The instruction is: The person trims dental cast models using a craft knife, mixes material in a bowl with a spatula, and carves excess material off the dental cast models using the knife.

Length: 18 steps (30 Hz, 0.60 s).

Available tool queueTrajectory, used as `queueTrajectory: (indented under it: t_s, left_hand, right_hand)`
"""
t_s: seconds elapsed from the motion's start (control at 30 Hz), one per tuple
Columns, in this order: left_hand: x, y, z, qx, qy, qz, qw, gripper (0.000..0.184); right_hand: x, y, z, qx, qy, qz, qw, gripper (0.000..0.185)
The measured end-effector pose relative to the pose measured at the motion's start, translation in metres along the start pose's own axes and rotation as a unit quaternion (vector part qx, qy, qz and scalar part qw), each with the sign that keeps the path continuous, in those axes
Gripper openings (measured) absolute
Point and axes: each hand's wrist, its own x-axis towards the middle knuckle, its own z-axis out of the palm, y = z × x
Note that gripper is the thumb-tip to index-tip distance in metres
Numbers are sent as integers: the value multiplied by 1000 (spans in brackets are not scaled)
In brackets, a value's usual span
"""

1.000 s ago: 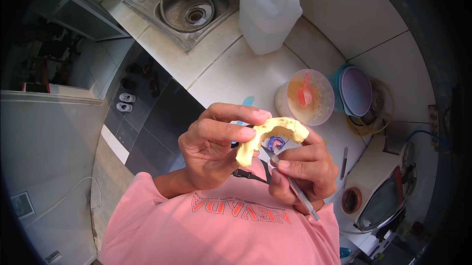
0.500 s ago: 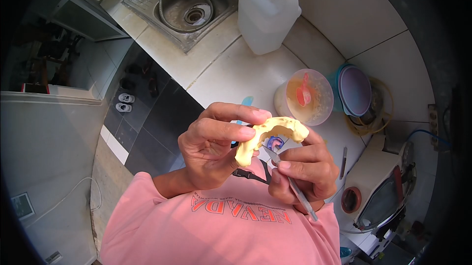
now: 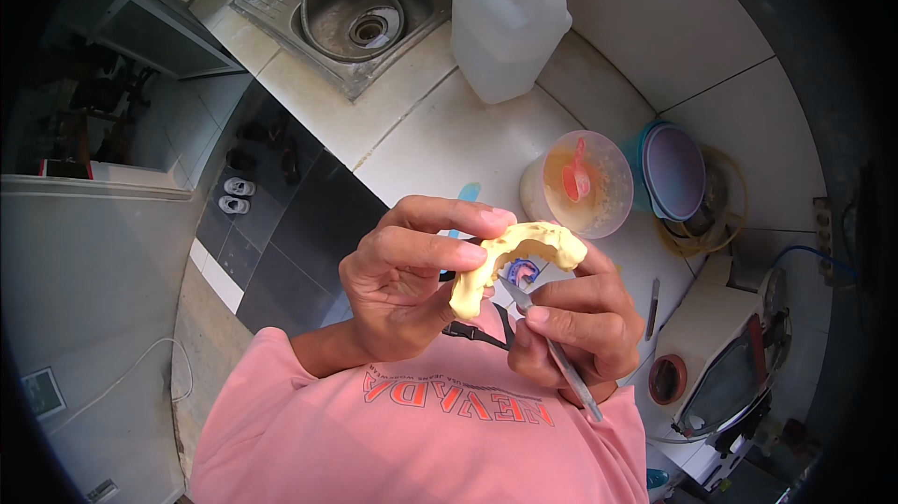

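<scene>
My left hand [image 3: 398, 275] pinches a pale yellow, horseshoe-shaped dental cast [image 3: 513, 242] by its left side, thumb hidden beneath. My right hand [image 3: 594, 322] is closed around a metal knife [image 3: 572, 378] with a small pointed blade. The blade tip sits at the inner edge of the cast's left arm; whether it touches cannot be made out. A finger of my right hand lies behind the cast's right end. Beyond the cast's arch, a small blue and pink dental impression tray [image 3: 524, 270] shows on the counter.
Past my hands stand a clear tub [image 3: 608, 209] with a red scoop [image 3: 575, 177], teal-rimmed bowls [image 3: 673, 172] and a white plastic jug [image 3: 510, 27]. A steel sink [image 3: 262, 8] is at the back. Another slim tool [image 3: 652, 308] lies right, beside a beige machine [image 3: 692, 354].
The cast's left arm has tipped very slightly. The knife stays at nearly the same spot, and both hands keep their hold.
</scene>
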Motion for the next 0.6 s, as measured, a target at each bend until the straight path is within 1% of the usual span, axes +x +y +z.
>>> queueTrajectory:
  t_s: [0.2, 0.6]
  left_hand:
    - [0, 1, 0, -9, 4, -5, 1000, 30]
    - [-2, 1, -2, 16, 1, 5, 1000, 28]
  right_hand:
    - [-2, -2, 3, 29, 21, 14, 999, 34]
    - [-1, -2, 2, 16, 1, 10, 1000, 35]
